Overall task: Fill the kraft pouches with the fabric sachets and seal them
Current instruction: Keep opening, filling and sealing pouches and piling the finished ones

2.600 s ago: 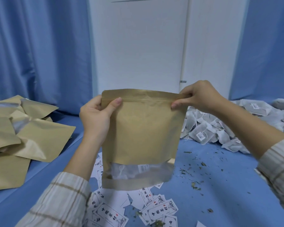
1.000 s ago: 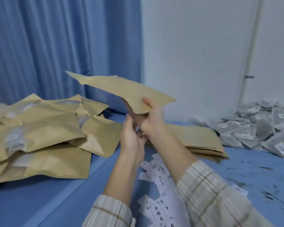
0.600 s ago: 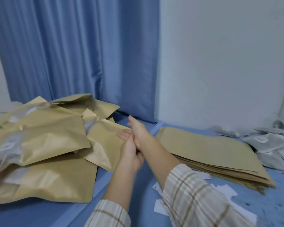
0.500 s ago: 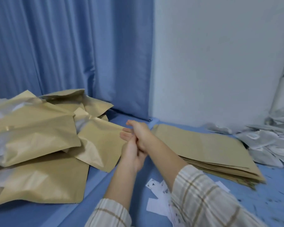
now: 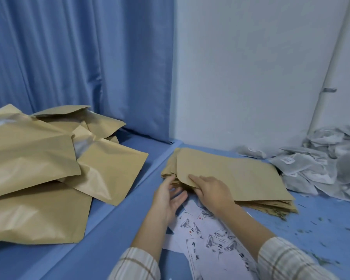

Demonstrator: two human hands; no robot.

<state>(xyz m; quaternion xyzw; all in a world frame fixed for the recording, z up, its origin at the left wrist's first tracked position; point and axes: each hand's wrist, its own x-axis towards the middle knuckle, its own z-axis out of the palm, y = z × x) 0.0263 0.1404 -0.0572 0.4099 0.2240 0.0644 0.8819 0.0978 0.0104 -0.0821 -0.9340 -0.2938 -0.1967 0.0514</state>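
A flat stack of empty kraft pouches (image 5: 234, 174) lies on the blue surface in the middle. My right hand (image 5: 212, 188) rests on the stack's near left corner, fingers on the top pouch and thumb under its edge. My left hand (image 5: 168, 197) is just left of it, fingers straight, touching the stack's edge. A heap of filled kraft pouches (image 5: 38, 168) lies at the left. Grey-white fabric sachets (image 5: 327, 164) are piled at the right against the wall.
Printed paper labels (image 5: 208, 239) lie scattered in front of the stack, under my forearms. Dried herb crumbs (image 5: 319, 235) litter the blue surface at the right. A blue curtain (image 5: 79, 63) and a white wall (image 5: 251, 67) close off the back.
The filled pouch I held up went onto the left heap. Both hands then moved right to the flat stack, and my right hand now pinches the top pouch's corner.
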